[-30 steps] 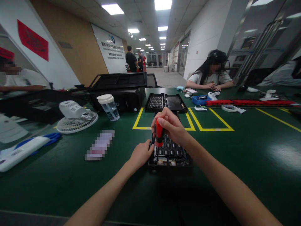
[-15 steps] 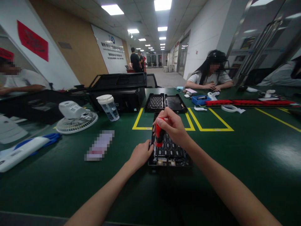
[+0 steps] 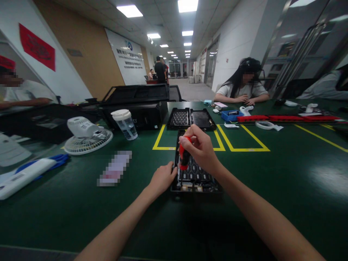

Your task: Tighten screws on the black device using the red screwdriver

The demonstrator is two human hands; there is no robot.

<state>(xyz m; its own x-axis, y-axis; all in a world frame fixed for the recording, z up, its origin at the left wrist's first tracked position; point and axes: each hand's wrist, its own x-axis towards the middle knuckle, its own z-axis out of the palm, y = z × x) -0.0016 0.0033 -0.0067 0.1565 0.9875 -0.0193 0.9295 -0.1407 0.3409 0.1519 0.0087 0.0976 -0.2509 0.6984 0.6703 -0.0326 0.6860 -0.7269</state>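
Note:
A black tray-like device (image 3: 197, 174) with a honeycomb pattern lies on the green table (image 3: 266, 188) in front of me. My right hand (image 3: 199, 146) grips a red-and-black screwdriver (image 3: 184, 154) held upright, its tip down at the device's near left part. My left hand (image 3: 162, 178) rests against the device's left edge, fingers curled on it, steadying it. The screwdriver's tip is hidden behind my fingers.
Two black trays (image 3: 191, 118) sit beyond, by yellow floor-tape lines (image 3: 244, 139). A white fan (image 3: 85, 135), a clear lidded cup (image 3: 125, 124) and a black crate (image 3: 138, 101) stand at left. Seated people work at the far right and left edges.
My right hand has shifted its fingers slightly around the screwdriver handle. The left hand and the device have stayed put. People in the far corridor moved.

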